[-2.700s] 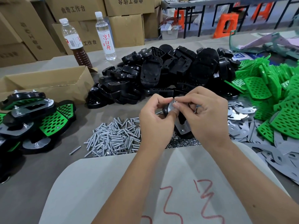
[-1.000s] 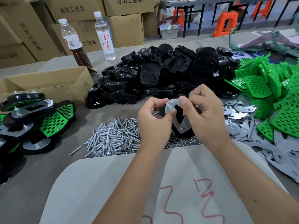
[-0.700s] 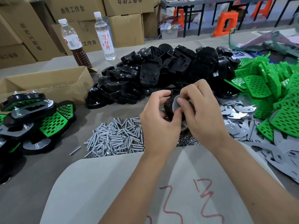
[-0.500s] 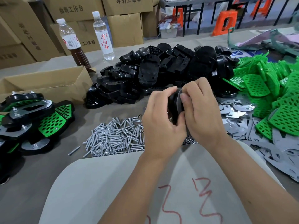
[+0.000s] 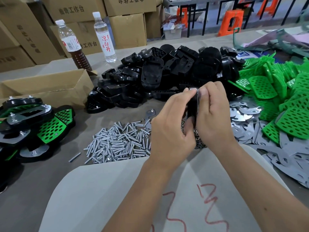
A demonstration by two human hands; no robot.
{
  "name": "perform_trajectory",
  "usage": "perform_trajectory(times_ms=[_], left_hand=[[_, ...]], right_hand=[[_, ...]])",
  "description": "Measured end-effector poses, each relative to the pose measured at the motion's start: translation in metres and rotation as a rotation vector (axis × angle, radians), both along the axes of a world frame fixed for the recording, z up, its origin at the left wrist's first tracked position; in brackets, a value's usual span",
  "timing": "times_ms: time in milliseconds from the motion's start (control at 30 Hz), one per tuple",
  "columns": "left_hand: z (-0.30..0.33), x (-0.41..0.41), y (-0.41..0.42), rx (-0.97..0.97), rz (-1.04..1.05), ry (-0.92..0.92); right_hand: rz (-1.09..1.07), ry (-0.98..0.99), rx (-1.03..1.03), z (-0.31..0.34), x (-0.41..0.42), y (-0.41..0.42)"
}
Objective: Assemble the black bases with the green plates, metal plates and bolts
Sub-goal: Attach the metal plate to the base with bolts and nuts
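Note:
My left hand (image 5: 170, 124) and my right hand (image 5: 213, 114) together grip one black base (image 5: 192, 106) with a metal plate on it, held on edge above the table so only its thin side shows between my fingers. A heap of black bases (image 5: 167, 77) lies just behind. Green plates (image 5: 274, 91) are piled at the right, with loose metal plates (image 5: 242, 114) in front of them. A pile of silver bolts (image 5: 117, 143) lies left of my hands. Small nuts (image 5: 199, 144) lie under my hands.
Finished assemblies (image 5: 30, 128) are stacked at the left, beside an open cardboard box (image 5: 50, 91). Two bottles (image 5: 103, 37) stand behind it. A lone metal plate (image 5: 149, 118) rests by the bolts. White fabric (image 5: 133, 190) with red marks covers the near edge.
The base, held flat with its metal plate facing me before, has been turned up onto its edge. Both hands rose slightly and closed tighter around it.

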State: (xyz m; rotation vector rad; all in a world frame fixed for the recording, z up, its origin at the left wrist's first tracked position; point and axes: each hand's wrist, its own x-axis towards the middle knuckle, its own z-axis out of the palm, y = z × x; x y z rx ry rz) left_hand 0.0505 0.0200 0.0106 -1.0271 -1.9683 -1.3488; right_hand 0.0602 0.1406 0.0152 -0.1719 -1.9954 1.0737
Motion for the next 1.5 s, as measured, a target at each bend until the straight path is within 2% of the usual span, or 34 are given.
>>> perform_trajectory(times_ms=[133,267,333,500,633,733,867,967,1067,1200,1267,1400,1500], left_hand=[[0.001,-0.001,-0.001,0.024,0.091,0.083],[0.002,-0.001,-0.003,-0.013,0.13,0.113],[0.001,-0.002,-0.002,-0.031,0.108,0.141],[-0.003,-0.009,-0.004,-0.057,0.089,0.169],[-0.006,-0.015,-0.003,-0.078,0.12,0.237],[-0.006,-0.018,-0.003,-0.053,0.116,0.268],[-0.007,-0.023,-0.007,-0.015,0.066,0.298],[-0.011,-0.023,-0.009,-0.017,-0.003,0.238],[-0.012,-0.024,-0.012,0.045,0.008,0.006],[-0.008,-0.031,-0.022,0.228,0.29,-0.205],[-0.005,-0.036,-0.027,0.246,0.351,-0.294],[-0.001,-0.045,-0.037,0.108,0.117,-0.53],[0.003,-0.047,-0.042,0.215,0.045,-0.662]], right_hand=[[0.102,-0.081,-0.323,0.003,0.0,-0.01],[0.334,-0.054,-0.914,0.007,0.003,-0.021],[0.407,-0.072,-1.134,0.009,0.004,-0.02],[0.468,-0.235,-1.303,0.012,0.006,-0.013],[0.445,-0.228,-1.355,0.014,0.007,-0.014],[0.516,-0.229,-1.44,0.012,0.006,-0.012],[0.613,-0.291,-1.296,0.005,0.004,-0.009],[0.569,-0.321,-1.129,0.0,0.002,-0.007],[0.471,-0.316,-0.967,-0.005,0.001,-0.006],[0.391,-0.327,-0.802,-0.01,0.0,-0.011],[0.361,-0.347,-0.716,-0.014,-0.001,-0.012],[0.372,-0.253,-0.678,-0.014,-0.001,-0.012],[0.413,-0.226,-0.65,-0.014,0.001,-0.01]])
